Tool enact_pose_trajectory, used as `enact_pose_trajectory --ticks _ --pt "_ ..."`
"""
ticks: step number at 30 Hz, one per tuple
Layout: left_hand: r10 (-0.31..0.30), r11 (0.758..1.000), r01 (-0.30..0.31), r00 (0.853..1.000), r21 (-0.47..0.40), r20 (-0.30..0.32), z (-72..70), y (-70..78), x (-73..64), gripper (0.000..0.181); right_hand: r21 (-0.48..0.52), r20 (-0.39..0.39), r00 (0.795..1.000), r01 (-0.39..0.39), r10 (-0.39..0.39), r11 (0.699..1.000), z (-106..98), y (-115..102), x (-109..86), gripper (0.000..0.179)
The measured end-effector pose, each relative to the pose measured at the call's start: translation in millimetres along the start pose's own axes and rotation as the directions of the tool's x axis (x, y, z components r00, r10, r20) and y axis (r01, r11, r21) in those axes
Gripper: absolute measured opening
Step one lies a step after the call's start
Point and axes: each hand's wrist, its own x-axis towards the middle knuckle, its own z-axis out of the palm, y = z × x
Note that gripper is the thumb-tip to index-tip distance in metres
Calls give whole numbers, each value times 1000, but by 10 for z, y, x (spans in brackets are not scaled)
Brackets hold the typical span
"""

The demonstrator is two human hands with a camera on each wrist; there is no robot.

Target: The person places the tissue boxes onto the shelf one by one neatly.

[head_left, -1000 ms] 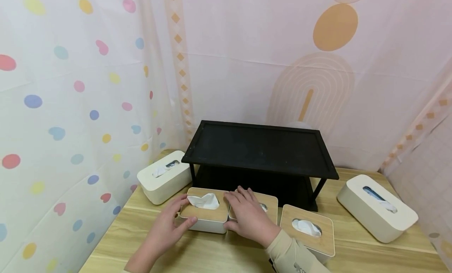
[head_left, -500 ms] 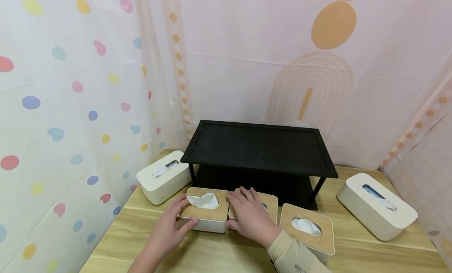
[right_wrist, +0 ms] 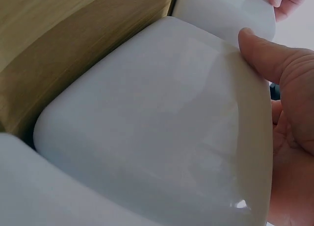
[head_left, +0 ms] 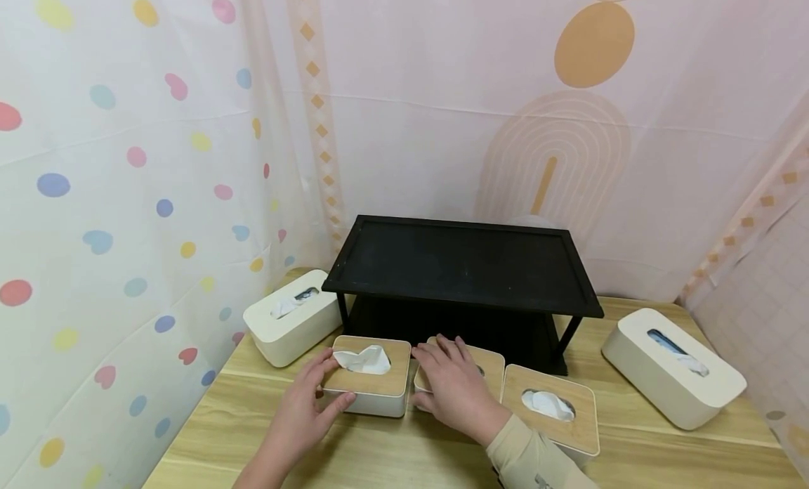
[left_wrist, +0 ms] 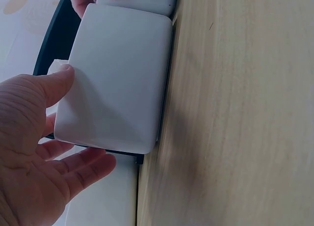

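Note:
Three white tissue boxes with wood-look lids stand in a row before the black rack. My left hand (head_left: 300,415) holds the left tissue box (head_left: 396,376) at its left end, thumb at the near edge and fingers along the side. A white tissue (head_left: 369,361) sticks up from its slot. Over the middle tissue box (head_left: 489,359) lies my right hand (head_left: 458,390), gripping it with the thumb low at its front left and the fingers across the lid; the hand hides most of the lid. The right wrist view shows this thumb against the white front face (right_wrist: 162,123).
The right tissue box (head_left: 584,405) stands slightly angled, close against the middle one. A two-tier black rack (head_left: 464,264) rises behind the row. All-cream tissue boxes flank it, one at left (head_left: 297,331) and one at right (head_left: 670,376). Patterned curtains (head_left: 404,124) enclose the wooden table (head_left: 689,454).
My right hand has shifted the middle tissue box rightward, widening the gap to the left box and bringing it up to the right one. My left hand stays on the left box.

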Motion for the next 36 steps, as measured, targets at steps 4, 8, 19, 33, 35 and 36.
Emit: enact_pose_trajectory --ticks 4,8,19,33,35,36 --pt "-1 1000 1 1000 1 2 9 -8 -3 55 -31 -3 1000 17 -17 999 -10 29 -32 63" --pt "-1 1000 1 1000 1 -2 11 -6 -6 55 -70 -14 998 56 -57 996 -22 24 -51 52" --pt "-225 961 230 973 -157 49 6 41 -14 68 -43 22 999 35 -34 998 -26 -140 -9 41" --pt "-357 911 358 933 -204 46 -36 19 -35 71 12 13 999 -49 49 999 20 -331 46 48" --pt "-358 910 358 933 -208 41 -54 7 -42 71 24 7 999 -52 52 998 26 -380 45 48" --pt "-359 909 359 933 -211 40 -63 0 -43 72 26 5 999 -51 51 998 30 -404 47 49"
